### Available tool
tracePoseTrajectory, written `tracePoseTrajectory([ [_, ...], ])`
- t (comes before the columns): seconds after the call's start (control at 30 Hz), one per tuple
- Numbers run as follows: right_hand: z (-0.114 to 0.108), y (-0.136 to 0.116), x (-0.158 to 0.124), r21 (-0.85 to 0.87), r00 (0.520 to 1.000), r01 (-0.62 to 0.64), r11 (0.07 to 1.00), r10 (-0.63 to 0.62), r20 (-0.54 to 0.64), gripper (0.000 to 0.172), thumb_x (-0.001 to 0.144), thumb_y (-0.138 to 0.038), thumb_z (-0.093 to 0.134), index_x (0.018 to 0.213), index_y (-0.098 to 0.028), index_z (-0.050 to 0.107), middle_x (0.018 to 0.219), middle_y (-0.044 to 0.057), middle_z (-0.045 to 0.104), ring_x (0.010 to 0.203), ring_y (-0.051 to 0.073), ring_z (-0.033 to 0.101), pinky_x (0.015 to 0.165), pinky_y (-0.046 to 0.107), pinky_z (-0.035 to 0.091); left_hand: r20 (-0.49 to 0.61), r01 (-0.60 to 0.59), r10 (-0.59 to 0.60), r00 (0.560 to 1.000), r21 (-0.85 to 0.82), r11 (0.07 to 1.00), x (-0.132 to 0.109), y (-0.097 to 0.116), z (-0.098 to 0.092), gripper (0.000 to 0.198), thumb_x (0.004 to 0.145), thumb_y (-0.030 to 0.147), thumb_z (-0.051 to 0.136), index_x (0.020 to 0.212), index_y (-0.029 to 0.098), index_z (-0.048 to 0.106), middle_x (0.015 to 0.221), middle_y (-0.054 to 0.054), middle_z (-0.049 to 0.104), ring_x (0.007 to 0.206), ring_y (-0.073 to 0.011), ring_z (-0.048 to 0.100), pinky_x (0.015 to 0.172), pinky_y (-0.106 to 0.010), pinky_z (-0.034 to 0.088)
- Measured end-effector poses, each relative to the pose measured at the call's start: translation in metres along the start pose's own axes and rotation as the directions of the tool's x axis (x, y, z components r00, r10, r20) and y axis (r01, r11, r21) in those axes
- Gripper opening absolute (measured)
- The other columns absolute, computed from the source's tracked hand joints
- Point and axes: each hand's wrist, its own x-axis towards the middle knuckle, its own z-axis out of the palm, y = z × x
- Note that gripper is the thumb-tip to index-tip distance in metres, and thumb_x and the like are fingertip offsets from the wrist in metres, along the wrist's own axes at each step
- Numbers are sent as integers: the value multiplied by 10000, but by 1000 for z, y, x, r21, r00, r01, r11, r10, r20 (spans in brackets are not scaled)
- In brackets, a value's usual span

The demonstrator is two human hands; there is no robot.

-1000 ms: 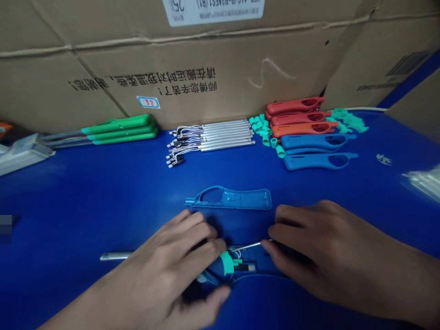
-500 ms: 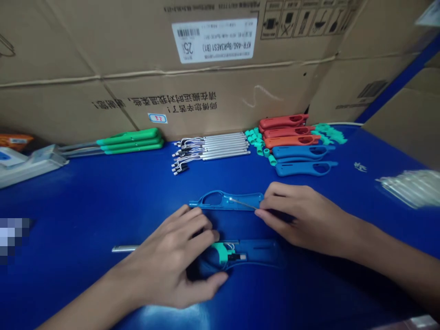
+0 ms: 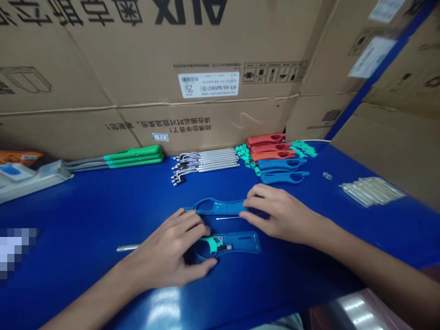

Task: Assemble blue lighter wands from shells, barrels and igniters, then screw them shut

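My left hand (image 3: 175, 240) spans a blue lighter casing half (image 3: 245, 241), its fingers along the upper side and its thumb by the lower edge. In that half sit a teal trigger (image 3: 216, 246) and a black-and-white wired part (image 3: 225, 247). A silver tube (image 3: 128, 248) sticks out to the left beneath the hand. My right hand (image 3: 275, 211) pinches a thin stick with a small whitish tip (image 3: 227, 218), at the right end of a second blue casing half (image 3: 223, 207). That second half lies with its inside upward, its left end near my left fingers.
Several silver tubes with wires (image 3: 218, 160) lie at the back, beside teal rings (image 3: 244, 153) and red and blue casings (image 3: 280, 165). Green lighters (image 3: 135, 156) and a white power strip (image 3: 37, 181) lie left. Clear packets (image 3: 371, 191) lie right. Cardboard (image 3: 137, 91) stands behind.
The stick's tip has moved from over the second casing half to just below its near edge. My left hand keeps its place on the other half. The camera view has tilted up.
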Motion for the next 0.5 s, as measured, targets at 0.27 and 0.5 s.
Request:
tracePoseTrajectory([
  [0.27,-78,57,-96,-385,831,-556,737,499,-244,319,871,-446,552,876,-151,671,927,125,685,895,290,637,863,450,488,-28,-47,47,999,-4,999,2,0,2,238,804,335,647,994,193,635,922,-50,659,899,-213,638,911,-401,504],
  [0.5,-94,85,-153,-423,604,-768,482,765,-225,313,832,-419,530,851,-147,683,916,163,694,884,328,650,816,423,491,-7,-75,75,997,-21,997,3,0,2,203,839,326,611,981,181,614,900,-53,647,872,-209,629,824,-375,531],
])
